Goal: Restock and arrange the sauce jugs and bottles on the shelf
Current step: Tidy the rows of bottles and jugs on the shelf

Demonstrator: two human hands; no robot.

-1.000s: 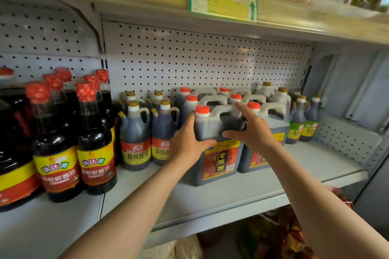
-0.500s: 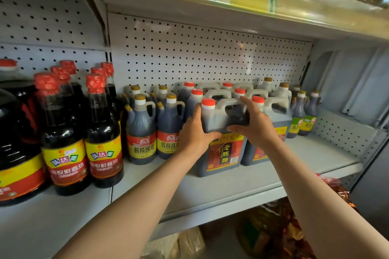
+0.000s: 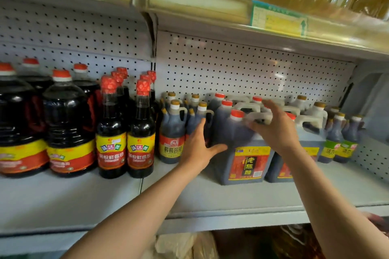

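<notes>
Fingers of the left hand (image 3: pixel 199 146) lie straight against the front vinegar jug (image 3: pixel 242 149)'s left side, while the right hand (image 3: pixel 275 130) spreads loosely over its handle, gripping nothing. Squaring this jug on the shelf (image 3: pixel 221 197) seems in hand; next it needs nudging flush with its neighbour. Its red label reads 老陈醋.

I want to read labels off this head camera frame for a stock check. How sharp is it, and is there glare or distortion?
Head view: the front vinegar jug label is readable, though the right hand has smeared fingers and the top shelf is motion-blurred. Glare patches sit on the pegboard, and the wide-angle lens bows the shelf edges.
</notes>
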